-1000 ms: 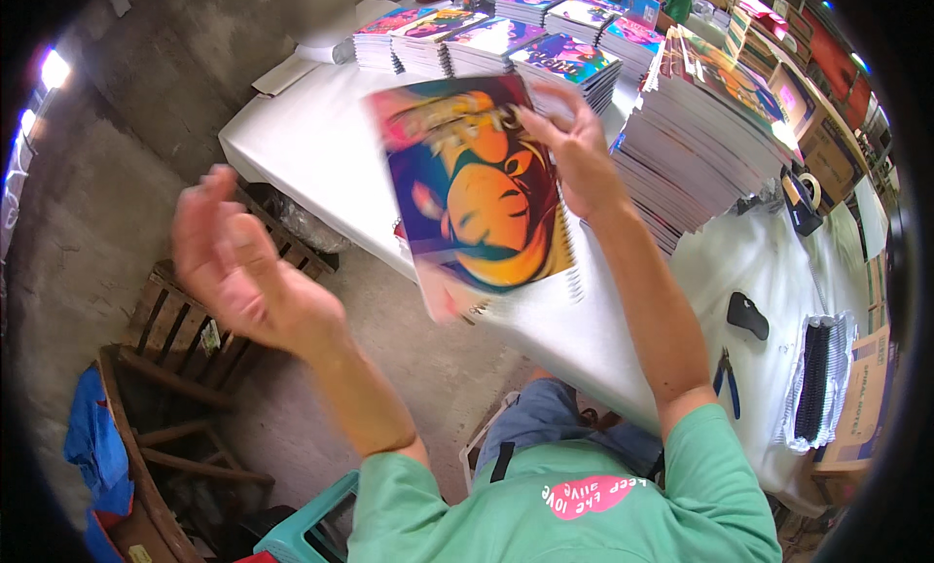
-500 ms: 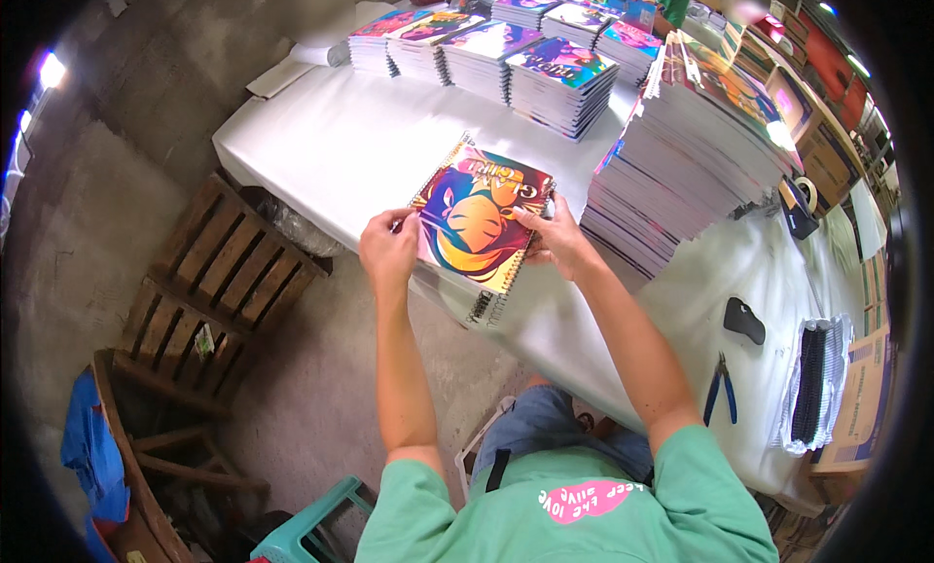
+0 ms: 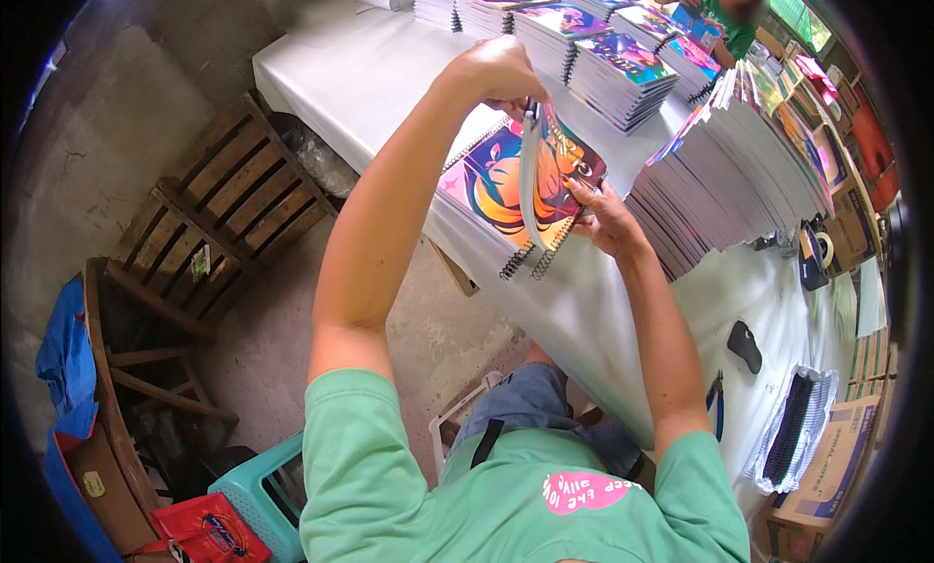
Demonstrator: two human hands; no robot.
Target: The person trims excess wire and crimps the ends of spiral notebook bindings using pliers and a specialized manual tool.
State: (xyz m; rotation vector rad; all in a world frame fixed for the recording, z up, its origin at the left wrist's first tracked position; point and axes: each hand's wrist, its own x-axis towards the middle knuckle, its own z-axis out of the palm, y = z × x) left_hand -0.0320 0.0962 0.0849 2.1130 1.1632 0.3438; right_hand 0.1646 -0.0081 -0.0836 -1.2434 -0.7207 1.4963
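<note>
A colourful spiral notebook (image 3: 562, 169) is tilted up between my hands, its pale page edge facing me. My left hand (image 3: 496, 72) is closed at its far end, where a small dark part shows between the fingers. My right hand (image 3: 610, 217) grips its right edge, thumb on the cover. Loose black coil ends stick out at the near end. Beneath and to the left lies another spiral notebook (image 3: 484, 179) with a similar cover, flat at the edge of the white-covered table (image 3: 360, 91).
Stacks of spiral notebooks (image 3: 623, 81) stand at the back; a tall leaning stack (image 3: 730, 179) is at my right. Nearby lie tape (image 3: 825, 249), a black mouse-shaped object (image 3: 744, 347), blue-handled pliers (image 3: 716, 405) and black coils (image 3: 793, 432). A wooden slatted chair (image 3: 229, 213) is left. A person (image 3: 735, 23) works beyond.
My left hand has moved up to the notebook's far end. One notebook has tipped up, separating from the one beneath. The view has shifted left.
</note>
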